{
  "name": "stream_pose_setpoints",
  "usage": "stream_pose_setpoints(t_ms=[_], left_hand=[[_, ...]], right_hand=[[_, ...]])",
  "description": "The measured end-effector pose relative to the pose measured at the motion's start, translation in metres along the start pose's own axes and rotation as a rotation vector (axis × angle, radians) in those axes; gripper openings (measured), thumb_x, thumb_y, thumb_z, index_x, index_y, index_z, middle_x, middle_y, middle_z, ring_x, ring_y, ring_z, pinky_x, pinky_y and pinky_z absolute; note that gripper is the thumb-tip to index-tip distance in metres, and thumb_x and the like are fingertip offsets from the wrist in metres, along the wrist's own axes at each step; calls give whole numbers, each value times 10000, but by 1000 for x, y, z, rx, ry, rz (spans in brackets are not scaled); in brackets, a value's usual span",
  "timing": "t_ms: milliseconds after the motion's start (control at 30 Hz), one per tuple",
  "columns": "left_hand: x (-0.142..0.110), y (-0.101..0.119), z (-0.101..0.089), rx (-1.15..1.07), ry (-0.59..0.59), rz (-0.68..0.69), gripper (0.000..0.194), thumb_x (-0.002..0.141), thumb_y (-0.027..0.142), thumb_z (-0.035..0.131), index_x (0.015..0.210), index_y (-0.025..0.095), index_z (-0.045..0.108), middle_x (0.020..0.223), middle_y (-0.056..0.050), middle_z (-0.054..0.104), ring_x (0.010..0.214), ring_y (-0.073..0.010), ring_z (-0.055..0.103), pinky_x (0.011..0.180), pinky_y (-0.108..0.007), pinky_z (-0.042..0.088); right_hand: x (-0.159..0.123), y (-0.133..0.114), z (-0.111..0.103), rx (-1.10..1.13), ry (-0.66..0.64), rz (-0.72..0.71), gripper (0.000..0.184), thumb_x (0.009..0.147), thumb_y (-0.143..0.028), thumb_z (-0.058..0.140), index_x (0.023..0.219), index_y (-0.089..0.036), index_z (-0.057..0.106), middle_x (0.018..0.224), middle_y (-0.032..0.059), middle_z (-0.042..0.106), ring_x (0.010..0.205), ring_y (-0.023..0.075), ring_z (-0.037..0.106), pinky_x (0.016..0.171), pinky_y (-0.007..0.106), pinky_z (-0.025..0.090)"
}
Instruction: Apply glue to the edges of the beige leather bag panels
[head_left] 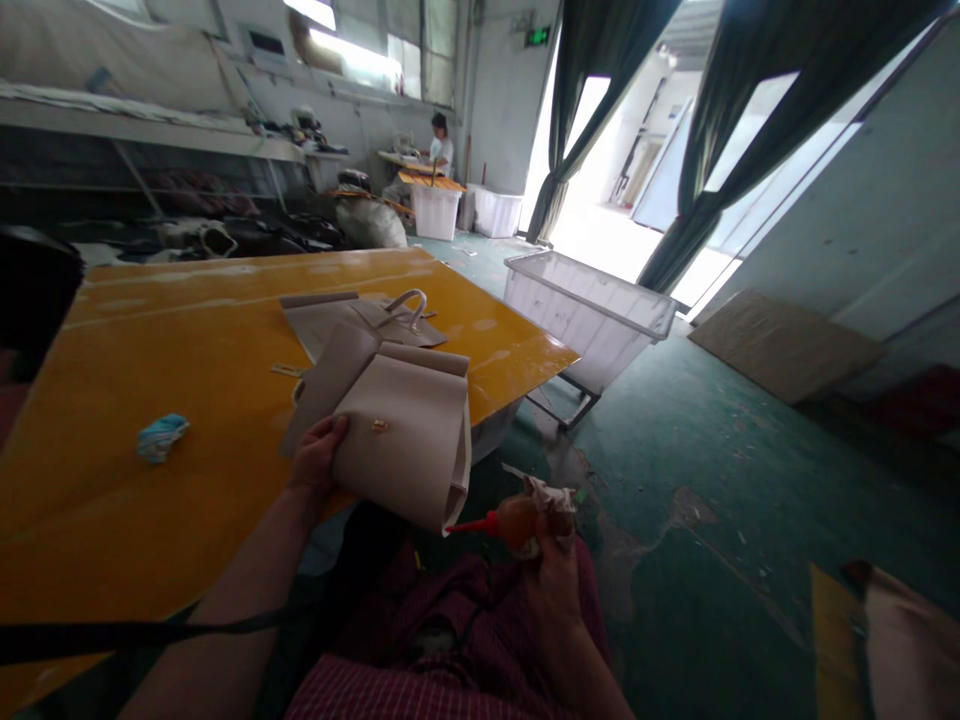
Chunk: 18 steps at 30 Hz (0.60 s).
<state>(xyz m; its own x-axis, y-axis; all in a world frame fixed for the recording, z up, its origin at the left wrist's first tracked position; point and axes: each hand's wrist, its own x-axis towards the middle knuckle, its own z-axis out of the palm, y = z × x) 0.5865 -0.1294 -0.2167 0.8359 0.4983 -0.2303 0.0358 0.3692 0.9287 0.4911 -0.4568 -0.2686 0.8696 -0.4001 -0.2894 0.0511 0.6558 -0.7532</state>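
My left hand point(319, 455) grips the side of a beige handbag point(409, 415) with a small gold clasp on its front, tilted over the table's near edge. In my right hand point(553, 565) is a squeeze bottle point(517, 522) of amber liquid, wrapped in crumpled paper. Its red nozzle points left, and the tip is at the bag's lower right corner; whether it touches I cannot tell. Behind the bag, another beige bag piece point(341, 315) with a looped handle lies on the yellow table point(217, 350).
A crumpled blue face mask point(162, 437) lies on the table's left side. Beyond its right edge stands a white plastic bin point(585, 310) on a metal frame. A person point(441, 148) works at the back near white tubs point(435, 212). Dark curtains point(600, 100) hang at the doorway.
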Motion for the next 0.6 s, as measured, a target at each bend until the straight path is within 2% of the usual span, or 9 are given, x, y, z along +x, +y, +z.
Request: stream_pose_setpoints(t_ms=[167, 267, 500, 600], left_hand=[[6, -7, -6, 20, 8, 14, 776, 263, 614, 986, 813, 142, 709, 693, -13, 685, 567, -133, 548, 498, -237, 434], [5, -6, -5, 14, 20, 13, 802, 231, 613, 987, 814, 136, 710, 688, -10, 676, 567, -122, 536, 496, -226, 427], [4, -5, -5, 15, 23, 2, 829, 207, 616, 985, 825, 137, 710, 696, -9, 681, 575, -129, 547, 496, -228, 433], [7, -6, -7, 36, 16, 12, 805, 254, 621, 984, 843, 142, 717, 713, -12, 693, 576, -136, 560, 500, -233, 443]], right_hand=[[21, -7, 12, -45, -13, -113, 716, 621, -458, 910, 1269, -270, 670, 1234, 42, 702, 1048, 199, 661, 813, 286, 562], [28, -10, 17, -11, 3, -125, 755, 602, -447, 916, 1289, -279, 654, 1243, 37, 699, 1033, 193, 662, 812, 288, 563], [17, 4, -3, 10, 67, -21, 834, 596, -418, 930, 1352, -267, 614, 1264, 74, 694, 953, 213, 693, 730, 299, 584], [21, 5, -4, 37, 36, -11, 758, 611, -425, 923, 1299, -258, 653, 1283, 68, 687, 966, 203, 692, 740, 284, 584]])
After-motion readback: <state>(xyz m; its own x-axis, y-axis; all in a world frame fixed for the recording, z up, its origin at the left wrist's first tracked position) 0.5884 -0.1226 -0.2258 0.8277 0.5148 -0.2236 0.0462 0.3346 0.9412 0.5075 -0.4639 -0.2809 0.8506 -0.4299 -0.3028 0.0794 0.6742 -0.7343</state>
